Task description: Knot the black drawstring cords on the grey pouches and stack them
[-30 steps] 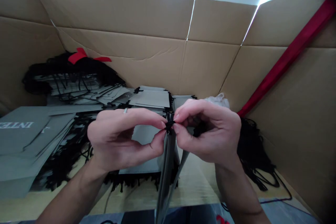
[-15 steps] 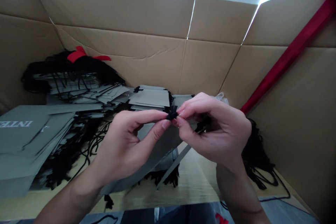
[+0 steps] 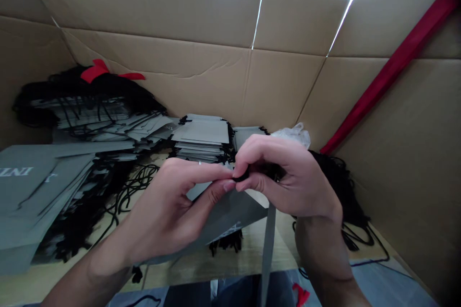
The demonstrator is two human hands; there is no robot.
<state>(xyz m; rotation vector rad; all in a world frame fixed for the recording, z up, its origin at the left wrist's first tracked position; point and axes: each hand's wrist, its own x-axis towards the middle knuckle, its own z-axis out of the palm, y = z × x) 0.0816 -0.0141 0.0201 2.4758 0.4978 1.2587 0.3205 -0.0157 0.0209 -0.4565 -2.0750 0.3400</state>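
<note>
My left hand pinches one side of a short piece of black cord between thumb and forefinger. From the other side, my right hand grips the same cord with its fingertips, so both hands meet over it. Whether the cord is knotted there is hidden by the fingers. Under the hands hangs a grey paper bag with white lettering, partly covered by my left hand. A flat grey ribbon or strip drops from below my right hand past the table edge.
Grey bags with black cords lie piled at the left, and a stack of grey bags stands behind my hands. A black cord bundle lies at right. Cardboard walls surround the wooden table; a red band slants down the right wall.
Both hands have moved slightly down, and my right fingers have curled closer over the cord. The grey strip has swung from a slant to hanging nearly straight down. The view has shifted slightly.
</note>
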